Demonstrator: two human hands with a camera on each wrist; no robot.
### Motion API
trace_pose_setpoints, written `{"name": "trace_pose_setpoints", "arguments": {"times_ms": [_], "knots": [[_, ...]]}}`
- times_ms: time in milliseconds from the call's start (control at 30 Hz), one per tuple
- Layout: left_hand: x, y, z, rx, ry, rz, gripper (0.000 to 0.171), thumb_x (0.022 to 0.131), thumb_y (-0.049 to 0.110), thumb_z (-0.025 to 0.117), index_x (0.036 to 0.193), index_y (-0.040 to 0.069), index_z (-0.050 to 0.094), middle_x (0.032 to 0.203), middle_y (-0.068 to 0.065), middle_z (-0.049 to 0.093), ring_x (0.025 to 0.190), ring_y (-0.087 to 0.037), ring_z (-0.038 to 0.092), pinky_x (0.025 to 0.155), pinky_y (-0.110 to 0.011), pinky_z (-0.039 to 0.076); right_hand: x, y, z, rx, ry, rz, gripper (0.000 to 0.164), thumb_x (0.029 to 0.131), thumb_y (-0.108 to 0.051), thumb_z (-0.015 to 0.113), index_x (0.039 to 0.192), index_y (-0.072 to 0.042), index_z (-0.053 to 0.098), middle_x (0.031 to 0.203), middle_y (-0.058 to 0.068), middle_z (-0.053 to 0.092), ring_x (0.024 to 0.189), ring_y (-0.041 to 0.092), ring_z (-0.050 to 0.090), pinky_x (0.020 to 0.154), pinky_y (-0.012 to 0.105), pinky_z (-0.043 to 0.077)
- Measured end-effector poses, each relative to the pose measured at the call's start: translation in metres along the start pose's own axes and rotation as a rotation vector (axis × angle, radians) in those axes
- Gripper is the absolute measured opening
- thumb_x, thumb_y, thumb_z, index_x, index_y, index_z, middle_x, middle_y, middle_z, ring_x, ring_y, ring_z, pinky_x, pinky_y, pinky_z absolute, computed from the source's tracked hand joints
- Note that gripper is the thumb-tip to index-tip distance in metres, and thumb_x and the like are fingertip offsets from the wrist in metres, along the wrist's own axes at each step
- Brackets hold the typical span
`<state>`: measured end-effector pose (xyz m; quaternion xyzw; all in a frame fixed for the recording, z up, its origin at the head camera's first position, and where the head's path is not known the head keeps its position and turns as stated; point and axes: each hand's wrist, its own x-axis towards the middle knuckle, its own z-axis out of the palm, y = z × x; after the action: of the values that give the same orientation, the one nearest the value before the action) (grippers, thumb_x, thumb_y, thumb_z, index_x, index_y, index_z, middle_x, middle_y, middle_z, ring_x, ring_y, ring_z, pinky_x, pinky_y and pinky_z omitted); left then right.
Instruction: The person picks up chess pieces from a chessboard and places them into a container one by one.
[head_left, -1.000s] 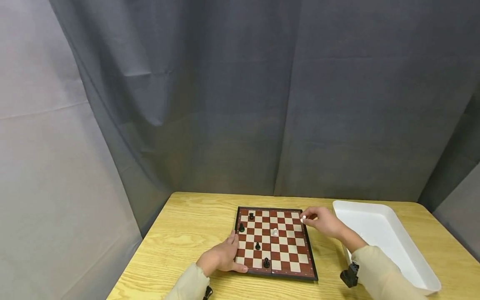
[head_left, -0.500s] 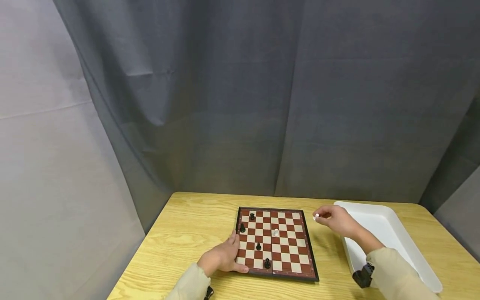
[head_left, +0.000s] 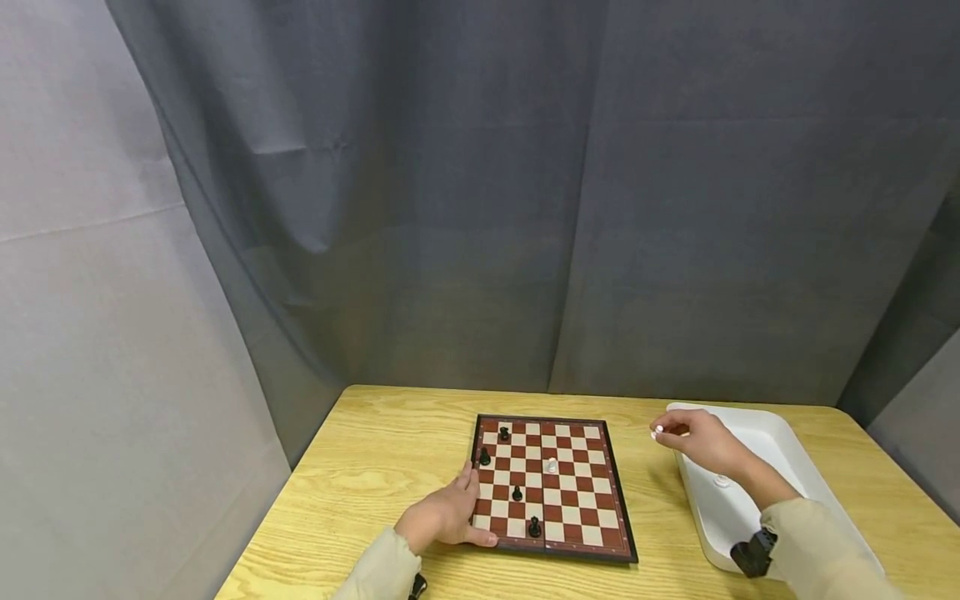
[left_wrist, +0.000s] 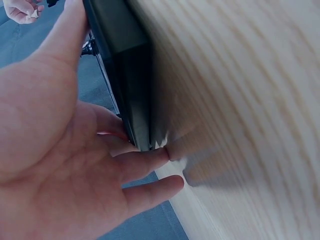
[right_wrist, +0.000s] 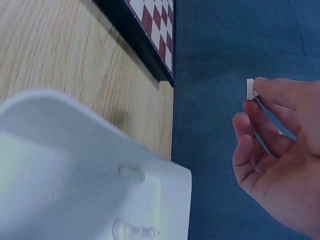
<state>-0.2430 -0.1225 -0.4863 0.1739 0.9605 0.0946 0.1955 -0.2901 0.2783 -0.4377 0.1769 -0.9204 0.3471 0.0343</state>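
My right hand [head_left: 705, 440] pinches a small white chess piece [right_wrist: 250, 89] between thumb and fingertips, raised beside the white tray's [head_left: 693, 500] left rim. The chessboard [head_left: 585, 500] lies unfolded on the table. My left hand [head_left: 446, 510] rests at its near left corner, with straight fingers along the left edge and the thumb at the front edge. In the left wrist view, the fingers [left_wrist: 155, 195] reach out beside the board's dark frame [left_wrist: 132, 75]. Several black pieces [head_left: 534, 527] stand on the left half of the board, and one white piece [head_left: 552, 465] stands near the middle fold.
Inside the tray lie white chess pieces [right_wrist: 132, 231], seen in the right wrist view. The wooden table [head_left: 360, 483] ends at a dark grey curtain [head_left: 465, 250] behind. Black devices [head_left: 753, 552] are strapped at the wrists.
My right hand has moved right with the white piece, from the board's right edge to beside the tray. A white piece in the tray has come into sight. The left hand stays put.
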Motion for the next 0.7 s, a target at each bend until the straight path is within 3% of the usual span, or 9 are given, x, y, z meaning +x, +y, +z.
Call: {"name": "trace_pose_setpoints", "arguments": {"times_ms": [700], "knots": [[0.0,0.0,-0.001,-0.004,-0.012,-0.009,0.109,0.074,0.063,0.064,0.151,0.001,0.017,0.157,-0.014,0.005,0.139,-0.028,0.025,0.103,-0.036,0.037,-0.023,0.036,-0.019,-0.032,-0.034,0.101,0.017,0.089,-0.012,0.066,0.101,-0.001,0.068,0.091,0.004,0.064,0.081,0.018,0.058,0.063,0.028,0.049]]}}
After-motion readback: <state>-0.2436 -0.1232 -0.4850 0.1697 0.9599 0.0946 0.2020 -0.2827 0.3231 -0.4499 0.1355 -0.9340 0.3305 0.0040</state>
